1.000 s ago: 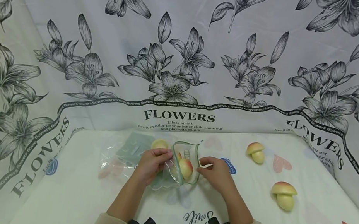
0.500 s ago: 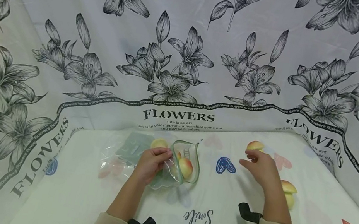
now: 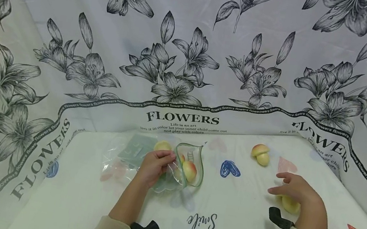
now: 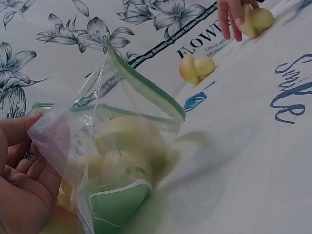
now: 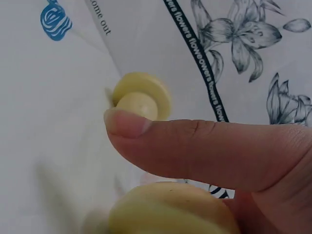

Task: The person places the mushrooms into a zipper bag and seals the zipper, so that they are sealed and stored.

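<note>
My left hand (image 3: 154,168) pinches the edge of a clear zip bag (image 4: 119,207) with a green zip strip. The bag's mouth gapes toward the right, and yellow-and-red toy mushrooms (image 3: 190,171) show inside it. At the right of the table, my right hand (image 3: 305,196) is over another toy mushroom (image 3: 290,205), thumb and forefinger apart, covering most of its cap. In the right wrist view the thumb (image 5: 185,151) stretches out above that mushroom, which shows at the bottom edge.
A further toy mushroom (image 3: 261,155) lies farther back on the table. Left of my left hand lies clear plastic wrap (image 3: 121,166) with a pale green sheet (image 3: 136,149). A flower-printed curtain (image 3: 190,71) rises behind the table.
My right hand has left the bag's mouth, passed by the far mushroom, and come to the nearer mushroom at the right. My left hand keeps its pinch on the bag.
</note>
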{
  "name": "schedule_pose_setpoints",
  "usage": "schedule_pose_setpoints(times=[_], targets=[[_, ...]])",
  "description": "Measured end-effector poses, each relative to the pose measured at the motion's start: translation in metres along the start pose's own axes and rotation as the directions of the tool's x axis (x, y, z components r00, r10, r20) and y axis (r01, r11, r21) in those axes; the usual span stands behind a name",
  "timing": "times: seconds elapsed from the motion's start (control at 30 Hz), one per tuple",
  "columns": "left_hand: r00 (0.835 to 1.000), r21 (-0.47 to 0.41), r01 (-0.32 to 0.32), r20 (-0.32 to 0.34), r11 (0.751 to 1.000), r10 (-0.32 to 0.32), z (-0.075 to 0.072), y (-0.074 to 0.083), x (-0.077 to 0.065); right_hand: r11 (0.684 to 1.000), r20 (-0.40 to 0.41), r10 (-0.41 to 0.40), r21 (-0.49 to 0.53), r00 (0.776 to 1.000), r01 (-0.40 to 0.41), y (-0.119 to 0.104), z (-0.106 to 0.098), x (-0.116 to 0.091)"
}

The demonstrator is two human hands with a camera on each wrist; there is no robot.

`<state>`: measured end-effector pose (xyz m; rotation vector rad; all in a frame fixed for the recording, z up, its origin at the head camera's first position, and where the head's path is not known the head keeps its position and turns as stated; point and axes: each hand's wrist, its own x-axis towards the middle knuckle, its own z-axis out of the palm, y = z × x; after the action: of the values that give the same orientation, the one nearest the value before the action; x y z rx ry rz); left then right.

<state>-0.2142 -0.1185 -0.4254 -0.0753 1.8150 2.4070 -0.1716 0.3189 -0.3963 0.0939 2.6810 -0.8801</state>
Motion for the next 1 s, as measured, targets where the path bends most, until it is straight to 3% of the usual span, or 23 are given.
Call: schedule_pose_setpoints(times=[0.27,0.57,0.83,1.0], targets=[[1.000,-0.002,0.009,-0.007,1.000,-0.009,-0.001,0.001,0.001,0.998,-0.077,-0.039,0.039,0.996,0.042,0.003,0.018,0.020],[1.000,-0.009,0.006,-0.003,1.000,-0.006,-0.001,0.001,-0.001,0.979,-0.205,-0.149,0.104,0.967,0.173,-0.030,0.048,0.044],[1.000,0.003,0.001,-0.013,1.000,-0.001,-0.001,0.001,0.000,0.974,-0.230,-0.151,0.131,0.962,0.184,-0.050,0.063,0.050],[1.000,-0.001,0.008,-0.022,1.000,-0.008,-0.001,0.001,0.000,0.962,-0.238,-0.132,0.202,0.962,0.182,-0.059,0.075,0.055]])
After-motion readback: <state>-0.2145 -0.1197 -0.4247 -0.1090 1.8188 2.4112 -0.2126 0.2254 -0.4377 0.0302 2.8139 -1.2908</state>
